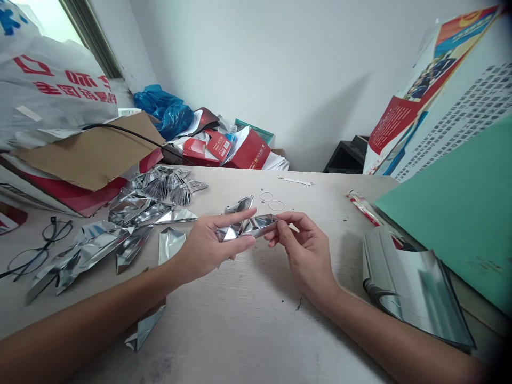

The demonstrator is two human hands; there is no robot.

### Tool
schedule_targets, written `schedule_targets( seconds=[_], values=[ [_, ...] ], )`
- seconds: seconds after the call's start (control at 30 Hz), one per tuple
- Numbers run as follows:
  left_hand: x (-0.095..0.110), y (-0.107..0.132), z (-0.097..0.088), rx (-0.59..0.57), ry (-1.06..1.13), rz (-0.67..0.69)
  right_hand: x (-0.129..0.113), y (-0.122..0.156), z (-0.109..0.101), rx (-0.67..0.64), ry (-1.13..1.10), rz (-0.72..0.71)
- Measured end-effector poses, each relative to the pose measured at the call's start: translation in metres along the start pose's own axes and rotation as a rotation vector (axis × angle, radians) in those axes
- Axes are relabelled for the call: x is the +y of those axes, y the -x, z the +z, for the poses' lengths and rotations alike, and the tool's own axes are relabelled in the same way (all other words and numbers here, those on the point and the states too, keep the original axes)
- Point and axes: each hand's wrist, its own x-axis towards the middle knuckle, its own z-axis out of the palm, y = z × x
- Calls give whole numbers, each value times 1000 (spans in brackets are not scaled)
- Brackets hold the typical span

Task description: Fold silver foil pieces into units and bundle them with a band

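Observation:
Over the middle of the table, a folded piece of silver foil (260, 225) is held between both hands. My left hand (212, 240) grips its left part between the thumb and the forefinger, with more folded foil showing behind the forefinger. At the piece's right end, my right hand (306, 242) pinches it between thumb and fingertips. Just beyond the hands lie two thin white rings (277, 205). To the left, a pile of folded foil strips (96, 245) spreads over the table, with pleated foil fans (168, 184) behind it. One foil strip (148, 325) lies partly under my left forearm.
A stack of silver foil sheets (416, 288) lies at the right beside a green board (452, 208). Cardboard (96, 154), a white plastic bag (60, 80) and a black cable (44, 248) occupy the left. Red boxes (248, 152) stand along the back edge.

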Motion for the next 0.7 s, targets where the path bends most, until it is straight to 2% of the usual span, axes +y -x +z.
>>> schedule_targets(
  seconds=[0.1,0.27,0.37,0.47,0.6,0.7],
  values=[
    [2,1,1,-32,27,-26,-1,1,0,-16,9,-30],
    [7,3,2,-165,6,-79,-5,4,2,-62,98,-54],
    [4,5,3,-226,-25,-36,-5,6,3,-85,144,-17],
    [-1,5,4,-271,-30,23,-5,5,3,-51,128,17],
    [-6,3,2,-349,-39,118,-5,4,3,-39,92,-20],
    [-7,1,-2,-419,-9,140,-5,5,3,-59,111,-43]
  ],
)
